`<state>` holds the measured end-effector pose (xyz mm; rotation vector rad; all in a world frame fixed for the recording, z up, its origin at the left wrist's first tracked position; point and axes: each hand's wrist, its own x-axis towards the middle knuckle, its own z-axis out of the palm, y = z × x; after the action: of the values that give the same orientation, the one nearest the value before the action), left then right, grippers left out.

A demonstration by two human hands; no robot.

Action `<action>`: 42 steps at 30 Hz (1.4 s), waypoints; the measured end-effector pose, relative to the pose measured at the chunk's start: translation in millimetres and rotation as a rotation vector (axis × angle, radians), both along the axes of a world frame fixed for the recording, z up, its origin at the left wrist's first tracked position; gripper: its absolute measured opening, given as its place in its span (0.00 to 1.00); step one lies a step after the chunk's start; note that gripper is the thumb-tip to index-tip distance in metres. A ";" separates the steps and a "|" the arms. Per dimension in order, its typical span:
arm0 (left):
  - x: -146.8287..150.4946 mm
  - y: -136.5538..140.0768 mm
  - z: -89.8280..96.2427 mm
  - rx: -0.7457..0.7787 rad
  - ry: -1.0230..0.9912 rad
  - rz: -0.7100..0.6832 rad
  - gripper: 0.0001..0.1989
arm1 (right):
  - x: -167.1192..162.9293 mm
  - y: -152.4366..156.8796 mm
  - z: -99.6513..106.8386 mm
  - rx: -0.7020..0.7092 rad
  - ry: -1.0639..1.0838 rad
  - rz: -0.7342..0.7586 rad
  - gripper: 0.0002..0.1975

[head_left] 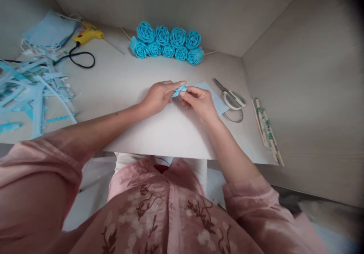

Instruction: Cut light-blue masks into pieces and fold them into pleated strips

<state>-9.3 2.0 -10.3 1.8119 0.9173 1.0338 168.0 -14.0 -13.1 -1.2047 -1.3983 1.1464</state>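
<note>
Over the middle of the table, my left hand (160,95) and my right hand (200,100) meet around a small blue folded rosette (179,90). It looks like the start of a flower like those at the back. My left fingers pinch it from the left, with the index finger along its top. From the right, my right thumb and index finger press on its edge. Part of the rosette is hidden by the fingers. A pale blue sheet (217,101) lies flat on the table just behind and right of my right hand.
Several blue flowers (167,43) stand in two rows at the back. White-handled scissors (231,96) and a ring-shaped item (236,115) lie right, chopsticks (267,130) by the right wall. At left are a yellow glue gun (88,34), its looped cord, blue scraps (36,94) and masks (49,30).
</note>
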 end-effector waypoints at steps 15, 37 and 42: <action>-1.3 0.3 3.6 0.130 0.064 -0.041 0.18 | 2.2 1.7 0.6 -0.046 0.173 0.093 0.19; -3.3 5.4 6.4 -0.324 -0.493 -0.199 0.22 | 13.6 7.2 5.4 -0.130 0.417 0.064 0.11; -2.3 4.9 6.7 -0.331 -0.494 -0.185 0.24 | 13.2 8.2 3.2 -0.171 0.403 0.041 0.11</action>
<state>-11.6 6.9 -3.6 1.2593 0.5655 1.0714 181.2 -5.8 -9.9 -0.9922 -1.0394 1.4685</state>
